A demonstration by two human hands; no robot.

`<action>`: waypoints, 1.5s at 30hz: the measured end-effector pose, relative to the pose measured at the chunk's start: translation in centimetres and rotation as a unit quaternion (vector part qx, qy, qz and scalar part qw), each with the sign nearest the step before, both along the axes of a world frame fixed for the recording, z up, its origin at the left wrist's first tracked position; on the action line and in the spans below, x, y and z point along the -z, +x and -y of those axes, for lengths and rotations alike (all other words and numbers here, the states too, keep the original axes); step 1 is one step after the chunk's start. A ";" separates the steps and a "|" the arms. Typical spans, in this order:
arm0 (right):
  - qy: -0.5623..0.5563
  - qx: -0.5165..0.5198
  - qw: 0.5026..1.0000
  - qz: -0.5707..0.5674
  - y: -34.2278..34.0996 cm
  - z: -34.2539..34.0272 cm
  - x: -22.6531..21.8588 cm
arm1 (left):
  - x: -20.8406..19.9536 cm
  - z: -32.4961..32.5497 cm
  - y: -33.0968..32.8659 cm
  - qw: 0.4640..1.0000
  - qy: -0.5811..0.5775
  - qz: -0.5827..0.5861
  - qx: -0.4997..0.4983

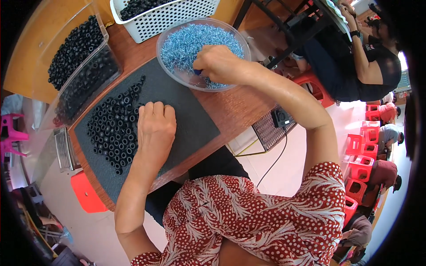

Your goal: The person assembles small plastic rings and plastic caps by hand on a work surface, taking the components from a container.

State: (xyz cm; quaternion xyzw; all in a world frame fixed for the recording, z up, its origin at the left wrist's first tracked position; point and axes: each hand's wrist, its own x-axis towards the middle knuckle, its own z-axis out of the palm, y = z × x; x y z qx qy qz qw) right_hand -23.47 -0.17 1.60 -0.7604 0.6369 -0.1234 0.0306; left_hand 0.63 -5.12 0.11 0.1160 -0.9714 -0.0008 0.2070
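Note:
My right hand (219,64) reaches into a clear round bowl (245,52) of small pale blue pieces (182,44). Its fingers are closed round a small dark blue thing (197,72), mostly hidden, so its kind does not show. My left hand (157,124) rests on a dark grey mat (191,115) with the fingers curled under; whatever they hold, if anything, is hidden. Beside it, to the left, many black ring-shaped parts (116,128) lie spread in a single layer, thinning to a narrow trail at the far end.
A clear plastic bin (106,53) of black rings (77,53) stands at the far left, beside a white perforated basket (164,21) with more. The brown table (239,106) has a curved edge. Red stools (88,193) and seated people (377,66) are around it.

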 end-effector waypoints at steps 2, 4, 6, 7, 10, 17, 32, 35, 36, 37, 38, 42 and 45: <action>0.013 -0.019 1.000 -0.015 0.5 0.5 0.7 | -0.3 -0.3 -0.1 1.000 0.015 -0.009 0.000; -0.019 -0.012 1.000 0.000 0.6 1.1 0.8 | -0.7 -0.9 0.0 0.999 0.029 -0.019 -0.001; -0.051 -0.005 0.999 0.014 0.3 1.3 0.6 | -0.9 -1.8 0.6 0.990 0.106 -0.090 -0.011; -0.062 -0.005 0.998 0.011 0.1 1.4 0.5 | -1.1 -2.2 1.2 0.982 0.163 -0.095 -0.020; -0.044 0.003 0.999 -0.002 -0.3 1.0 0.7 | -1.3 -3.2 2.8 0.885 0.442 -0.136 -0.061; -0.048 -0.050 0.997 -0.016 0.1 -0.1 0.7 | -0.8 -4.1 4.8 0.586 0.768 -0.242 -0.094; -0.049 -0.094 0.991 -0.086 1.9 0.8 1.4 | 0.8 -5.4 5.2 0.522 0.794 -0.292 -0.109; 0.001 -0.077 0.994 -0.071 1.5 0.9 1.4 | 0.9 -5.4 5.2 0.526 0.790 -0.297 -0.106; 0.002 -0.080 0.994 -0.071 1.4 1.0 1.3 | 1.0 -5.3 5.2 0.525 0.790 -0.299 -0.108; 0.006 -0.075 0.995 -0.065 1.4 1.0 1.2 | 1.0 -5.3 5.2 0.522 0.791 -0.301 -0.111; 0.010 -0.070 0.996 -0.059 1.5 1.1 1.0 | 1.0 -5.3 5.2 0.519 0.791 -0.303 -0.113; 0.037 -0.074 0.992 -0.090 1.7 1.8 0.9 | 1.2 -5.2 5.2 0.517 0.789 -0.309 -0.118; 0.055 -0.067 0.991 -0.101 1.6 2.4 1.0 | 1.3 -5.0 5.2 0.508 0.792 -0.318 -0.117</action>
